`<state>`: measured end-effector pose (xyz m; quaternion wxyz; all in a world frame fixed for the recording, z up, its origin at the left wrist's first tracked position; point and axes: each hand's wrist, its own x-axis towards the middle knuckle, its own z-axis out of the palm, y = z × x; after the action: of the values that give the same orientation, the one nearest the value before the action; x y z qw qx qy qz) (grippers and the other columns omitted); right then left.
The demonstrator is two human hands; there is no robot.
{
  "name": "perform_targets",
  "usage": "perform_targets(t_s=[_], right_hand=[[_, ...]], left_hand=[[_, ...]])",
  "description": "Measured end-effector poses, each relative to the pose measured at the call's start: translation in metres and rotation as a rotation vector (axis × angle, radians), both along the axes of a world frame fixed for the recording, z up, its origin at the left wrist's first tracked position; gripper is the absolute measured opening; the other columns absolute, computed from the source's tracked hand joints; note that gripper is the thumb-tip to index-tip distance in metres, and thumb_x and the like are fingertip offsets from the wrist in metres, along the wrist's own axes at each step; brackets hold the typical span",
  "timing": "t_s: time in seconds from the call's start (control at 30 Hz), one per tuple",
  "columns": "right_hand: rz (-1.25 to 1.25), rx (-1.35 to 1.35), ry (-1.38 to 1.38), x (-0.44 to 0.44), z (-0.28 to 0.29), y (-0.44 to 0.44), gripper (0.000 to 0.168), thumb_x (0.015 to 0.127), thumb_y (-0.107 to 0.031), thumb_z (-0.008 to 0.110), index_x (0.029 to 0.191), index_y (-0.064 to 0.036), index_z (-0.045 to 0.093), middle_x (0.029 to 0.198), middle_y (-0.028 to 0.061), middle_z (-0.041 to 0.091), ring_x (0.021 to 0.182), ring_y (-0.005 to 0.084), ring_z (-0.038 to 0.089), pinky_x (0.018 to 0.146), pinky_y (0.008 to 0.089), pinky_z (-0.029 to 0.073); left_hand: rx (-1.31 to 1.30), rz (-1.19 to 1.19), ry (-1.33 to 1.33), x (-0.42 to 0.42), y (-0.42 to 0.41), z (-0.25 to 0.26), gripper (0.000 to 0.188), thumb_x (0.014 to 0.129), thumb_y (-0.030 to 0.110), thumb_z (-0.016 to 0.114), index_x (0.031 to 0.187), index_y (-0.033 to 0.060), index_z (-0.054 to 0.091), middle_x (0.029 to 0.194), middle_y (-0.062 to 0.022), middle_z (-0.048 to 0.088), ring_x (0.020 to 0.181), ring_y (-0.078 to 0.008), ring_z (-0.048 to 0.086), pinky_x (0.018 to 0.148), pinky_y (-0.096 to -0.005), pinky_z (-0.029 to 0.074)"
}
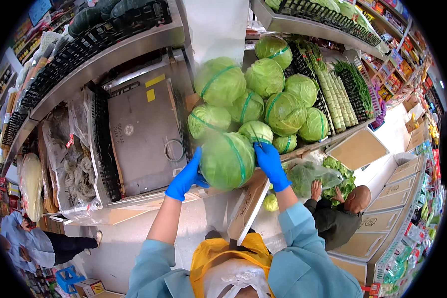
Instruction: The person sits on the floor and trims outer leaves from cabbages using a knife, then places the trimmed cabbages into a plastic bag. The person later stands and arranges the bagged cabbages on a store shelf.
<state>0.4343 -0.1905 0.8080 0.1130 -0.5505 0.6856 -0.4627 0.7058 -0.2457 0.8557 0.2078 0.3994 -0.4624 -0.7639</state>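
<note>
A large round cabbage [223,162] with a green band sits between my two blue-gloved hands, at the front of a cabbage pile. My left hand [186,176] supports its left side with the fingers partly under it. My right hand [271,163] presses against its right side. A thin dark item [256,135] shows at the right fingertips; I cannot tell what it is. Directly behind is a smaller banded cabbage [256,130]. More banded cabbages [285,113] are heaped up toward the white pillar [216,29].
Left of the pile lies a grey panel [143,130] with a ring-shaped roll [174,150] on it. Green stalks [337,97] and chives [354,83] fill crates at right. A brown-faced panel [247,210] juts below the shelf. Another person [339,219] handles leafy greens nearby.
</note>
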Motion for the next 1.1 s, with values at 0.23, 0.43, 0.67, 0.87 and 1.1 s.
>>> perform_targets(t_s=[0.23, 0.43, 0.67, 0.87, 1.1], right_hand=[[0.064, 0.304, -0.109, 0.030, 0.038, -0.007, 0.031, 0.089, -0.027, 0.046, 0.096, -0.002, 0.063, 0.088, 0.0239, 0.061, 0.084, 0.0411, 0.057, 0.073, 0.0454, 0.045], [-0.135, 0.057, -0.047, 0.047, 0.001, -0.008, 0.033, 0.089, -0.030, 0.046, 0.103, -0.004, 0.061, 0.087, 0.0232, 0.062, 0.083, 0.0391, 0.059, 0.072, 0.0451, 0.046], [-0.123, 0.101, -0.048, 0.048, 0.052, -0.006, 0.031, 0.091, -0.026, 0.044, 0.105, -0.002, 0.058, 0.094, 0.0231, 0.060, 0.087, 0.0382, 0.057, 0.074, 0.0431, 0.045], [0.001, -0.093, -0.266, 0.045, 0.028, -0.013, 0.028, 0.094, -0.019, 0.045, 0.113, -0.002, 0.057, 0.108, 0.0155, 0.060, 0.100, 0.0235, 0.056, 0.089, 0.0315, 0.041], [0.010, 0.026, -0.447, 0.040, 0.046, -0.009, 0.033, 0.095, -0.020, 0.043, 0.121, -0.003, 0.053, 0.109, 0.0106, 0.059, 0.099, 0.0144, 0.052, 0.090, 0.0274, 0.039]], left_hand=[[-0.226, -0.074, -0.106, 0.007, -0.013, -0.007, 0.076, 0.083, 0.067, 0.040, 0.136, 0.0124, 0.036, 0.124, -0.0136, 0.052, 0.108, -0.0260, 0.054, 0.085, -0.0382, 0.048], [-0.085, 0.151, 0.198, -0.003, 0.012, -0.014, 0.072, 0.085, 0.064, 0.040, 0.137, 0.0153, 0.036, 0.137, -0.0118, 0.040, 0.123, -0.0264, 0.040, 0.097, -0.0491, 0.038], [0.393, -0.051, 0.374, 0.009, -0.036, -0.046, 0.075, 0.085, 0.067, 0.035, 0.138, 0.0142, 0.033, 0.136, -0.0134, 0.040, 0.121, -0.0290, 0.041, 0.093, -0.0497, 0.040], [0.286, -0.024, 0.239, 0.008, -0.055, -0.081, 0.074, 0.086, 0.067, 0.031, 0.136, 0.0126, 0.035, 0.131, -0.0118, 0.044, 0.111, -0.0250, 0.047, 0.086, -0.0443, 0.044], [0.358, 0.182, 0.380, -0.012, -0.082, -0.060, 0.053, 0.090, 0.045, 0.044, 0.129, 0.0095, 0.045, 0.124, -0.0100, 0.053, 0.108, -0.0263, 0.052, 0.092, -0.0397, 0.043]])
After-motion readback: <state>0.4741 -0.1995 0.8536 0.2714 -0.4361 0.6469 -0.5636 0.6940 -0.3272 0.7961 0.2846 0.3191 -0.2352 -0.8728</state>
